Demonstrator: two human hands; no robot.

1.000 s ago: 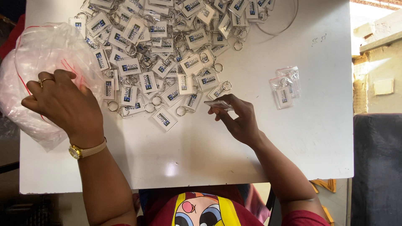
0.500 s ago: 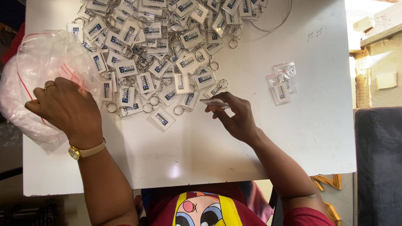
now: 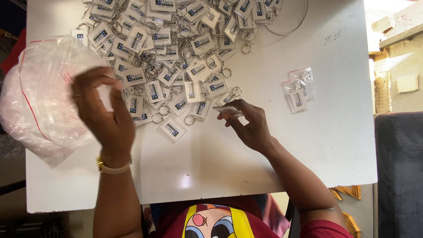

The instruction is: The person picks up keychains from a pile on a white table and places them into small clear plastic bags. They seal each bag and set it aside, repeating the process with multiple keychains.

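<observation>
White and flat, the table [image 3: 308, 145] fills most of the head view, with a heap of clear rectangular plastic keychains with metal rings [image 3: 176, 48] spread across its upper half, from about ten to one o'clock. At nine o'clock lies a crumpled pile of thin clear plastic bags with red seal strips [image 3: 39, 105]. The left hand [image 3: 103, 114], blurred, is lifted just beside that pile, its thumb and fingers drawn together in a narrow pinch; I cannot tell whether a bag is caught between them. The right hand [image 3: 249, 125] rests on the table just below the heap, fingertips closed on one flat clear keychain tag [image 3: 227, 110], held level at the scene's centre.

Doing this well probably means gripping the tag by its edges and keeping it flat, so its ring does not snag neighbouring rings. At three o'clock, well apart from the heap, lies a small sealed clear bag holding keychains [image 3: 299, 90].
</observation>
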